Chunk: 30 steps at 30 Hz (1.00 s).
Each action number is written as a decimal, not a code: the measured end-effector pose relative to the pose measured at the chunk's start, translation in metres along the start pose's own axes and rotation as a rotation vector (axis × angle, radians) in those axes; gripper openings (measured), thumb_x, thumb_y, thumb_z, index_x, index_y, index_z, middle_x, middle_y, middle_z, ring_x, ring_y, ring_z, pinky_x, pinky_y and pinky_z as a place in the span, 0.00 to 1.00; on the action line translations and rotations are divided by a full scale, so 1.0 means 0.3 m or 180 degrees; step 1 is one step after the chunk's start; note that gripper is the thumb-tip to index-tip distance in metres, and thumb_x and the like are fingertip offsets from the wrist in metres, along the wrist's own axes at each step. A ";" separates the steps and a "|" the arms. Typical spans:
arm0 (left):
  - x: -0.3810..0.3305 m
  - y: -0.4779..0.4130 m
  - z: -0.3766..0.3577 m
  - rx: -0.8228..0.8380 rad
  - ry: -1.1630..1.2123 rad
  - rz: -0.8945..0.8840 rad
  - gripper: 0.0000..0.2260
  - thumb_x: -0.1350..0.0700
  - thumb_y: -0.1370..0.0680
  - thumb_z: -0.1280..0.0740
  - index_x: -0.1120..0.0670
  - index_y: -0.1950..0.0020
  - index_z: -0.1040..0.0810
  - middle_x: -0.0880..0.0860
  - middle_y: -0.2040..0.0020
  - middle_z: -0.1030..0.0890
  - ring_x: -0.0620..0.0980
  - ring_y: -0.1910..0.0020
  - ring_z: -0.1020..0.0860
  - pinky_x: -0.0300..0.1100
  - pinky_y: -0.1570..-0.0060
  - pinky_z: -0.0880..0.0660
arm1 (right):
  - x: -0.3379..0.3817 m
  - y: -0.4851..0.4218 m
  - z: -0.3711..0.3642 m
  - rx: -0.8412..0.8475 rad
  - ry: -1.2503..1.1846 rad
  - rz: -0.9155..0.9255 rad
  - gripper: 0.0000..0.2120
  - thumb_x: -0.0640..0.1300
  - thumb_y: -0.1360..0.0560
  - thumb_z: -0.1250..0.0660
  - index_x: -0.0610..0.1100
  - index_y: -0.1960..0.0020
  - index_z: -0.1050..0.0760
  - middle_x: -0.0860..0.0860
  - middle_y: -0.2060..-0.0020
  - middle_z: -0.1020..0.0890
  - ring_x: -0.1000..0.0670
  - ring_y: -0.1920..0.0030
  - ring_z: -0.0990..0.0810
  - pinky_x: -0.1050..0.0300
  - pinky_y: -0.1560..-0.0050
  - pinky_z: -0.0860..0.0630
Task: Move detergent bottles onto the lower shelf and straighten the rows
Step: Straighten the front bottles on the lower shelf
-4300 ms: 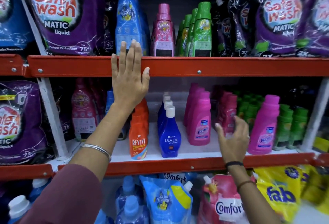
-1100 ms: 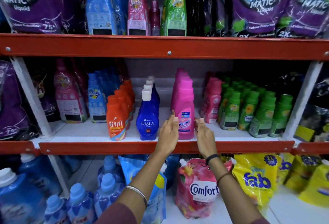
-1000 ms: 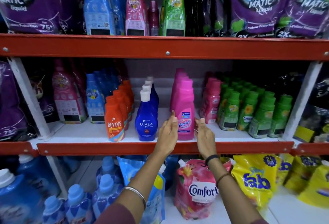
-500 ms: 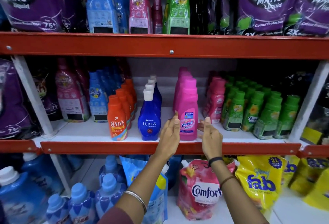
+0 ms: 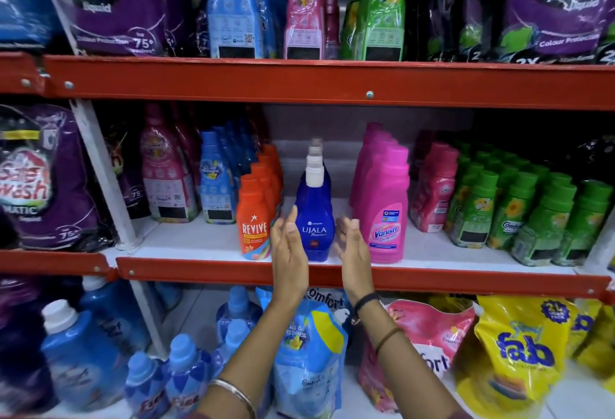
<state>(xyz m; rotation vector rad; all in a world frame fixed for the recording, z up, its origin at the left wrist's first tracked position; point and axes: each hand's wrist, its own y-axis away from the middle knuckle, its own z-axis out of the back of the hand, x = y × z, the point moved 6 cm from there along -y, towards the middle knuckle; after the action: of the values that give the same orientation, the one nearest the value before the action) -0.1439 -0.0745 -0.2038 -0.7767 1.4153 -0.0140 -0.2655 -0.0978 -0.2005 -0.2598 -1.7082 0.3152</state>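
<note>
Hands point(image 5: 289, 254) now flank upright Ujala bottle point(image 5: 314, 215).

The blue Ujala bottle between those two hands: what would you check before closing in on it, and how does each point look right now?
1. Both hands open: ok; left hand and right hand flank the Ujala bottle with flat palms.
2. Grip made: not ok; neither hand clearly touches it.
3. Bottle upright: ok.
4. Ujala row straight behind it: ok; the white caps line up.
5. Neighbours clear: ok; gaps to the Revive bottle and the Vanish bottle.
6. Front bottle flush with the shelf edge: cannot tell.
</note>
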 end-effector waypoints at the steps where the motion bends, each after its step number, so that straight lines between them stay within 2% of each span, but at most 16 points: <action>1: 0.004 -0.010 0.000 0.0114 -0.0001 0.0063 0.28 0.31 0.23 0.55 0.41 0.29 0.34 0.51 0.27 0.32 0.45 0.27 0.35 0.50 0.26 0.39 | -0.007 -0.014 -0.007 -0.0031 -0.0152 -0.0105 0.25 0.61 0.24 0.51 0.49 0.35 0.32 0.46 0.35 0.25 0.54 0.39 0.25 0.60 0.39 0.28; 3: 0.013 -0.021 0.003 0.0298 0.0052 0.0182 0.24 0.32 0.22 0.56 0.39 0.32 0.34 0.50 0.27 0.31 0.42 0.29 0.34 0.47 0.26 0.39 | -0.023 -0.035 -0.010 -0.0106 -0.0268 -0.0192 0.25 0.56 0.21 0.53 0.43 0.35 0.30 0.45 0.37 0.23 0.55 0.44 0.23 0.68 0.49 0.25; 5: 0.038 -0.032 0.012 0.0387 0.0170 0.0263 0.23 0.29 0.24 0.55 0.33 0.36 0.30 0.47 0.28 0.29 0.43 0.29 0.32 0.51 0.27 0.37 | -0.033 -0.040 -0.006 -0.0147 -0.0231 -0.0172 0.26 0.56 0.21 0.53 0.41 0.36 0.29 0.44 0.40 0.22 0.58 0.46 0.22 0.71 0.54 0.24; 8: 0.079 -0.046 0.016 0.0504 0.0321 0.0362 0.23 0.24 0.28 0.53 0.27 0.41 0.28 0.46 0.29 0.28 0.47 0.29 0.31 0.57 0.29 0.35 | -0.031 -0.037 0.003 -0.0128 -0.0243 -0.0196 0.27 0.55 0.21 0.54 0.39 0.36 0.29 0.45 0.42 0.22 0.60 0.48 0.22 0.71 0.53 0.23; 13: 0.074 -0.052 0.014 0.0578 0.0445 0.0380 0.22 0.23 0.29 0.52 0.25 0.42 0.28 0.45 0.29 0.28 0.46 0.29 0.32 0.57 0.28 0.35 | -0.024 -0.030 0.004 -0.0231 -0.0236 -0.0213 0.27 0.54 0.20 0.54 0.36 0.36 0.29 0.47 0.45 0.22 0.58 0.51 0.22 0.67 0.52 0.23; 16: 0.065 -0.045 0.015 0.0640 0.0393 0.0396 0.23 0.22 0.30 0.53 0.25 0.42 0.28 0.46 0.28 0.29 0.46 0.28 0.32 0.57 0.28 0.36 | -0.009 -0.021 0.004 -0.0316 -0.0208 -0.0156 0.26 0.54 0.20 0.53 0.37 0.36 0.29 0.47 0.44 0.23 0.59 0.50 0.22 0.70 0.54 0.22; 17: 0.051 -0.039 0.017 0.0635 0.0345 0.0359 0.24 0.22 0.30 0.54 0.26 0.41 0.28 0.46 0.28 0.29 0.45 0.28 0.33 0.56 0.28 0.36 | -0.008 -0.016 0.002 -0.0350 -0.0185 -0.0117 0.26 0.54 0.20 0.53 0.38 0.36 0.30 0.47 0.43 0.23 0.59 0.49 0.22 0.69 0.52 0.22; 19: 0.009 -0.023 0.036 0.0504 0.0184 0.0167 0.26 0.23 0.29 0.55 0.29 0.40 0.29 0.46 0.28 0.30 0.44 0.28 0.34 0.54 0.27 0.37 | -0.007 0.003 -0.001 -0.0552 -0.0093 0.0057 0.27 0.59 0.22 0.51 0.43 0.34 0.31 0.49 0.38 0.25 0.55 0.42 0.23 0.61 0.42 0.24; 21: -0.039 -0.003 0.076 0.0263 0.0223 -0.0158 0.25 0.27 0.25 0.54 0.35 0.38 0.29 0.45 0.30 0.28 0.42 0.29 0.33 0.53 0.28 0.35 | -0.001 0.039 -0.010 -0.0841 -0.0016 0.0379 0.30 0.66 0.26 0.48 0.48 0.34 0.31 0.49 0.36 0.25 0.53 0.36 0.27 0.51 0.34 0.29; 22: -0.058 0.007 0.104 0.0139 0.0406 -0.0294 0.23 0.31 0.23 0.52 0.38 0.37 0.27 0.44 0.31 0.27 0.43 0.30 0.32 0.52 0.29 0.34 | 0.003 0.059 -0.023 -0.0896 -0.0120 0.0537 0.29 0.66 0.28 0.47 0.49 0.35 0.30 0.48 0.36 0.24 0.52 0.35 0.26 0.51 0.33 0.30; 25: -0.073 0.002 0.202 -0.0244 0.0859 -0.0512 0.20 0.41 0.20 0.50 0.45 0.35 0.27 0.44 0.32 0.26 0.44 0.30 0.30 0.50 0.31 0.32 | 0.023 0.098 -0.116 -0.0453 -0.0478 0.0794 0.32 0.69 0.29 0.44 0.47 0.37 0.27 0.46 0.37 0.23 0.50 0.35 0.26 0.53 0.34 0.30; 27: -0.044 -0.033 0.259 -0.0485 0.0840 -0.0340 0.20 0.39 0.21 0.51 0.41 0.35 0.28 0.45 0.31 0.27 0.42 0.30 0.31 0.52 0.30 0.34 | 0.023 0.107 -0.207 -0.0028 -0.0439 0.0699 0.32 0.71 0.31 0.44 0.50 0.37 0.28 0.48 0.36 0.24 0.52 0.33 0.28 0.52 0.32 0.32; 30: -0.006 -0.090 0.300 -0.0480 0.0574 -0.0003 0.22 0.33 0.21 0.53 0.36 0.34 0.30 0.41 0.30 0.30 0.38 0.30 0.33 0.53 0.28 0.35 | -0.007 0.097 -0.327 0.0274 -0.0195 0.0363 0.35 0.76 0.35 0.46 0.57 0.35 0.34 0.54 0.32 0.30 0.56 0.30 0.33 0.51 0.28 0.38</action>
<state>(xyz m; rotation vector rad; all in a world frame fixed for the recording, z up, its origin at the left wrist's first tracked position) -0.0535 -0.0515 -0.1929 -0.9186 1.6004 0.0229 -0.1685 -0.0652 -0.1984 -0.2875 -1.7387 0.4840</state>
